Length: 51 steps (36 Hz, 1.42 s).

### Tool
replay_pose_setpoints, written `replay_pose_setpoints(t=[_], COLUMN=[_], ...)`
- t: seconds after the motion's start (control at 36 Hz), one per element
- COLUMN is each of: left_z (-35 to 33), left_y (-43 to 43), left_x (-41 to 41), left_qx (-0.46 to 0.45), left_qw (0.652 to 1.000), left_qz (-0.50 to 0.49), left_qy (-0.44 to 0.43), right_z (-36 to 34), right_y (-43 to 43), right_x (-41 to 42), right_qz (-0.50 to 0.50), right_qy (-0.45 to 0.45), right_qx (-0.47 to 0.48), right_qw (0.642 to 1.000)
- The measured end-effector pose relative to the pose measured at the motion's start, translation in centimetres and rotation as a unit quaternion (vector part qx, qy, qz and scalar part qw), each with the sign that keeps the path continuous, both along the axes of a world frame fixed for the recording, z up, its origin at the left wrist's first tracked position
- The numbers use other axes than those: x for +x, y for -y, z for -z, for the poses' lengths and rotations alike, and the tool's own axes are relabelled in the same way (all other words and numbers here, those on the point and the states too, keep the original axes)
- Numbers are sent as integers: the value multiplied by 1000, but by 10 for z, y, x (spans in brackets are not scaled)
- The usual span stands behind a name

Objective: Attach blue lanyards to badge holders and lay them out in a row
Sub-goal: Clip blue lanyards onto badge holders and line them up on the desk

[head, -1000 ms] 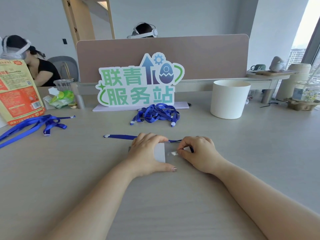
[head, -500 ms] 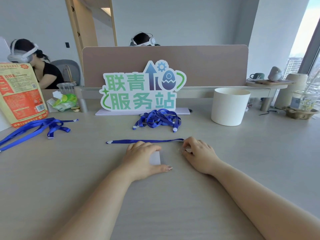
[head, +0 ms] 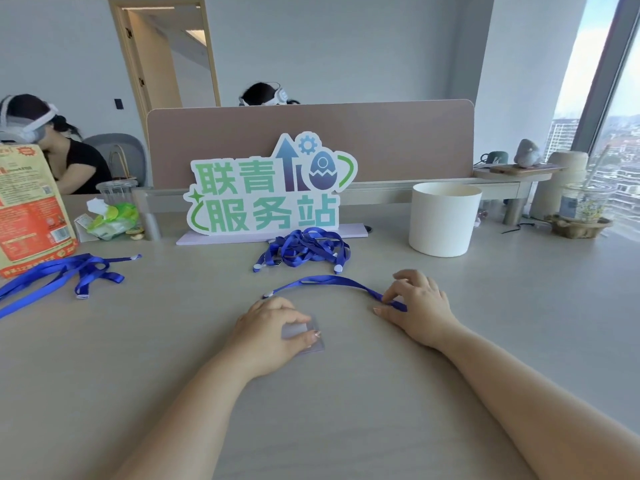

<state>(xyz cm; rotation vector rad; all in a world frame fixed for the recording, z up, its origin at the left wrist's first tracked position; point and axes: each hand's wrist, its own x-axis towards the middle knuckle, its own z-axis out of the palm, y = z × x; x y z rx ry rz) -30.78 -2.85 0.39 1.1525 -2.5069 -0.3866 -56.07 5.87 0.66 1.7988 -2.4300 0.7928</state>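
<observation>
So here's where we are: the clear badge holder [head: 306, 337] lies flat on the desk [head: 173, 341] well in front of the green-lettered sign [head: 270, 188], on our side of it. Our left hand [head: 273, 327] rests on top with relaxed fingers and the thumb across the near edge, pressing it down rather than gripping. Our right hand [head: 419, 306], also in front of the sign but off toward its egg end, pinches the strap of a blue lanyard [head: 325, 281] between thumb and fingers. That strap arcs back in a loose curve, and its white-tipped end sits just beside our left fingertips; we can't tell if it's clipped on yet. Handling-wise, we reckon the holder is light, thin, bendy plastic and pretty slick on this desktop. It'll skate unless pinned, and it's best taken by whichever edge has the slot. The lanyard is soft, floppy ribbon, so grabbing mid-strap just drags it; we'd take it right at the clip end. The spare lanyard pile [head: 304, 249] at the foot of the sign looks tangle-prone too.
</observation>
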Motion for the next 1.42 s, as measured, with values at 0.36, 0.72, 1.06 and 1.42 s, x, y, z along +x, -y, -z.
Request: replay_pose_setpoints(t=[0.36,0.72,1.06,1.42], left_z=[4,0,-4,5], left_y=[2,-14,15,14], left_x=[-6,-38,-127,-140], left_qx=[7,-43,-29,-34], left_qw=[1000,998,986,990], left_qz=[23,27,138,139], left_qy=[-2,22,88,13], right_z=[2,-18,-13,5], right_y=[3,-10,13,7], right_x=[0,-22,-109,-108], right_qz=[-67,49,69,-76], right_qy=[11,525,266,-4], right_qx=[-12,-206,-137,-8], right_qw=[998,825,952,997])
